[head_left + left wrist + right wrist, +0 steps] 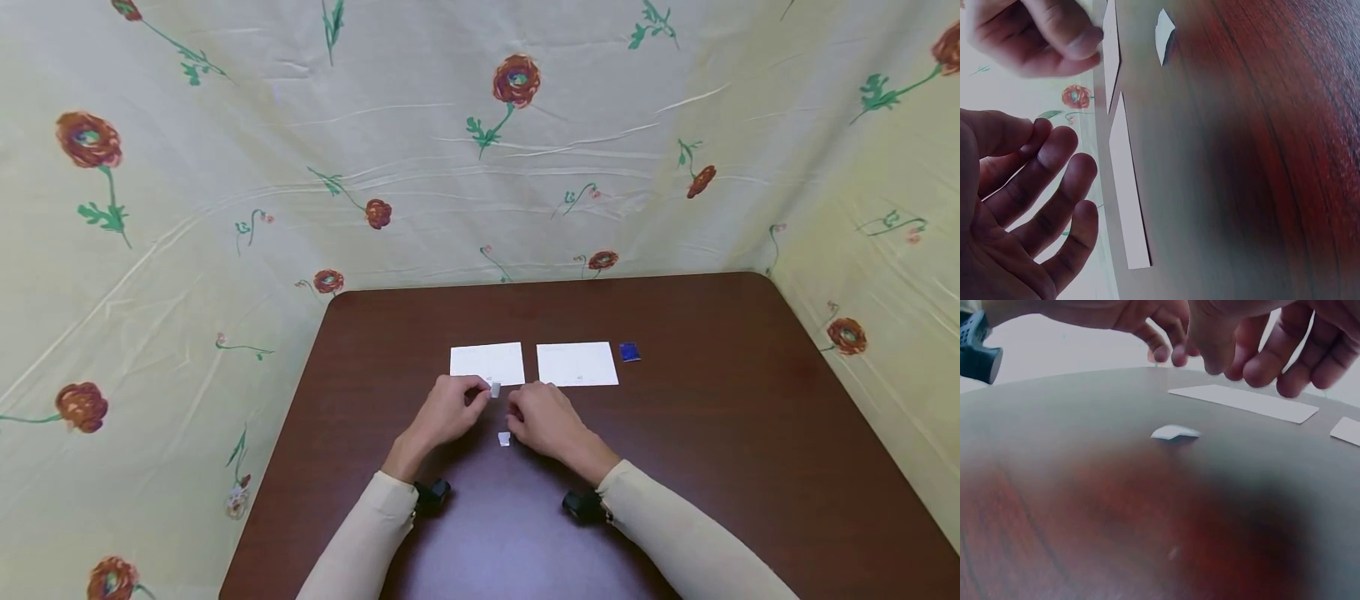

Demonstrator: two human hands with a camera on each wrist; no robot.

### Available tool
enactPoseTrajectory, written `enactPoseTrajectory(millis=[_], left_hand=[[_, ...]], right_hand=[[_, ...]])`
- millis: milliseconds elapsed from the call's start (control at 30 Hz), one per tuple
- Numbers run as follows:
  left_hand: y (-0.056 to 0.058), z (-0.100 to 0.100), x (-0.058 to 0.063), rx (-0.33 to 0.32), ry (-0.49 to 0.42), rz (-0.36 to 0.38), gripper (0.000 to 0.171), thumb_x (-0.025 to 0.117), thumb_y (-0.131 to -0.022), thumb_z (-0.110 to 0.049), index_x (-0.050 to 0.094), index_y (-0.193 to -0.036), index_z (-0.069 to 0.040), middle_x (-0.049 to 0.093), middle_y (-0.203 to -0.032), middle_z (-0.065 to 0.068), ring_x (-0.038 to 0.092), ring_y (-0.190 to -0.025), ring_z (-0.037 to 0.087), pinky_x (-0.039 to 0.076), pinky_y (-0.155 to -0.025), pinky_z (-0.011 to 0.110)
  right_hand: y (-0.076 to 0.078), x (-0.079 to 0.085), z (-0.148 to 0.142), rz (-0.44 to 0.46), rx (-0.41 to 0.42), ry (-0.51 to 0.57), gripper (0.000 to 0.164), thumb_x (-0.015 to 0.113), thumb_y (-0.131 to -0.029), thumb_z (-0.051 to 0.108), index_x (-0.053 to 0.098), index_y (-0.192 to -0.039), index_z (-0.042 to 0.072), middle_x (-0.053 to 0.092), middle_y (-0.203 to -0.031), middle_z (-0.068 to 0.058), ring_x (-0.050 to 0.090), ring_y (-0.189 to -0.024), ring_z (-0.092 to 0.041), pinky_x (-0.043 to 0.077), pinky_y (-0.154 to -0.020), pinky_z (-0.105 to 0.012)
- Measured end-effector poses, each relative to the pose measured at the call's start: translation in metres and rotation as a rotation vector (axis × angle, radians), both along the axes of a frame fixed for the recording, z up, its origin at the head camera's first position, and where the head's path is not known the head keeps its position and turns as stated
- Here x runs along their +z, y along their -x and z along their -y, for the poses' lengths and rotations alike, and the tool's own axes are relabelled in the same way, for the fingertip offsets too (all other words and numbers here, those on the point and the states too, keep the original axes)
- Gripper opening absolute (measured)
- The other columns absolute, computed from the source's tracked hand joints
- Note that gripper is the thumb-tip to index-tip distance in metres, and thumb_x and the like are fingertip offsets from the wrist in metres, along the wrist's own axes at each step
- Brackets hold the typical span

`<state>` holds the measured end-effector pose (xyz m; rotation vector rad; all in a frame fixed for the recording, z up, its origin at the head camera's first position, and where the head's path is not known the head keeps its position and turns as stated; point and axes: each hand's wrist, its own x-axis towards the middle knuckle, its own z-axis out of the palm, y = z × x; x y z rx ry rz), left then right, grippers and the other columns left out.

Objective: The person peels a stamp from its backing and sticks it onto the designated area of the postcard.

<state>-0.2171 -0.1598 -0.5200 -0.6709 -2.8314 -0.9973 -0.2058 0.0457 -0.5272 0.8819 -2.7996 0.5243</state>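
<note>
Two bare hands at work over a dark reddish-brown wooden table [712, 408], seen from the head and from both wrists. The left hand [447, 410] has its thumb and index finger brought together, and in the head view they pinch a small white piece [495, 389], which appears just in front of the near edge of the left white card [486, 362]; its remaining fingers are bent and spread apart. The piece cannot be made out in the left wrist view. The right hand [546, 419], close beside it, has loosely bent fingers with the thumb drawn towards them; whether anything lies between the tips cannot be told. A white scrap [504, 439], slightly curled, lies on the tabletop on the near side of the hands, nearest to the right one. Beyond the hands, the left card and the right white card [577, 364] lie flat side by side, a narrow gap between them; a small blue square [630, 352] lies just right of the latter. Pale sleeves [690, 525] end near black wrist cameras [432, 496]. A floral cloth [420, 92] hangs behind the table.
</note>
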Motion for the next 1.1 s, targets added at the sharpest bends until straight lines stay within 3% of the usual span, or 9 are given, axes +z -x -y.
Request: enactPoseTrajectory(millis=[267,467,700,867,1100], left_hand=[[0.003,-0.006,0.001,-0.015,-0.016,0.005,0.008,0.068,-0.094,-0.017,0.076,-0.093,-0.016,0.073,-0.087,-0.007,0.059,-0.071,0.005,0.051,-0.067,0.024],[0.003,-0.006,-0.001,-0.033,-0.036,0.076,0.010,0.066,-0.096,-0.019,0.076,-0.094,-0.018,0.071,-0.086,-0.010,0.061,-0.074,0.006,0.054,-0.070,0.028],[0.003,-0.005,0.000,-0.051,-0.082,0.119,0.015,0.061,-0.098,-0.017,0.076,-0.098,-0.015,0.073,-0.090,-0.005,0.061,-0.075,0.008,0.051,-0.069,0.025],[0.005,-0.007,0.003,-0.018,-0.120,0.105,0.013,0.064,-0.097,-0.019,0.076,-0.097,-0.014,0.073,-0.090,-0.009,0.062,-0.075,0.006,0.052,-0.070,0.025],[0.011,-0.010,0.011,0.079,-0.170,0.021,0.006,0.070,-0.094,-0.021,0.074,-0.092,-0.018,0.071,-0.083,-0.010,0.063,-0.071,0.005,0.053,-0.064,0.024]], right_hand=[[0.010,0.017,-0.002,-0.103,0.034,0.107,0.003,0.075,-0.085,0.022,0.073,-0.083,0.019,0.065,-0.076,0.010,0.057,-0.072,-0.011,0.044,-0.067,-0.030],[0.012,0.020,-0.001,-0.102,0.050,0.132,0.005,0.077,-0.084,0.020,0.077,-0.088,0.018,0.068,-0.081,0.009,0.059,-0.076,-0.011,0.045,-0.069,-0.030],[0.013,0.019,-0.002,-0.109,0.049,0.136,0.004,0.077,-0.084,0.020,0.076,-0.087,0.018,0.069,-0.081,0.009,0.059,-0.076,-0.011,0.045,-0.070,-0.030],[0.018,0.022,-0.004,-0.101,0.034,0.149,0.005,0.072,-0.086,0.019,0.075,-0.088,0.015,0.067,-0.080,0.007,0.059,-0.075,-0.012,0.046,-0.072,-0.031],[0.030,0.034,-0.010,-0.059,0.007,0.203,0.005,0.070,-0.087,0.016,0.074,-0.086,0.014,0.065,-0.077,0.006,0.058,-0.073,-0.009,0.049,-0.071,-0.029]])
